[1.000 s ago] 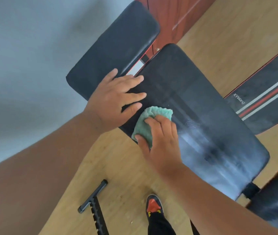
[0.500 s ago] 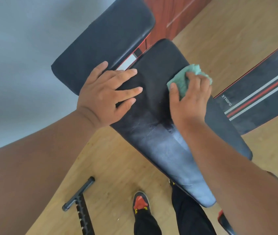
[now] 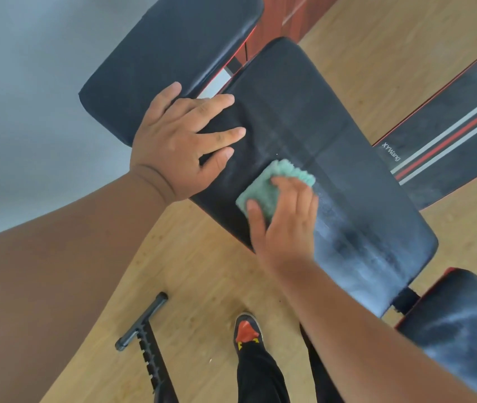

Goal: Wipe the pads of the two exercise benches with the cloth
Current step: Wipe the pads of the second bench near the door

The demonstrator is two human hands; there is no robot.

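Looking down, we see a long black pad (image 3: 333,158) with a smooth, faintly creased skin and rounded corners, running from far left to near right on the bench. Pale, streaky patches dull its near-right half, while the part toward the far end looks darker. A second black pad (image 3: 173,53), of the same leathery make, sits beyond it to the far left, with a narrow gap between the two where a strip of red frame shows. Another dark pad (image 3: 464,330), edged in red, lies at the near right.

The cloth (image 3: 275,184) is a small, mint-green, fluffy fold lying on the long pad near its left edge. Our right hand (image 3: 286,219) lies over it with the fingers laid nearly flat and the thumb at the cloth's near corner; the fingers are blurred, so we cannot tell whether they pinch it or only press. Our left hand (image 3: 182,144) rests just beside, fingers straight and spread, palm down across the long pad's left edge.

To the far right a second bench (image 3: 449,135) shows a black pad with grey and red stripes. On the pale wooden floor (image 3: 202,271) lies a dark T-shaped metal bar (image 3: 144,330) with notches, and near it a black-and-orange shoe (image 3: 246,330).
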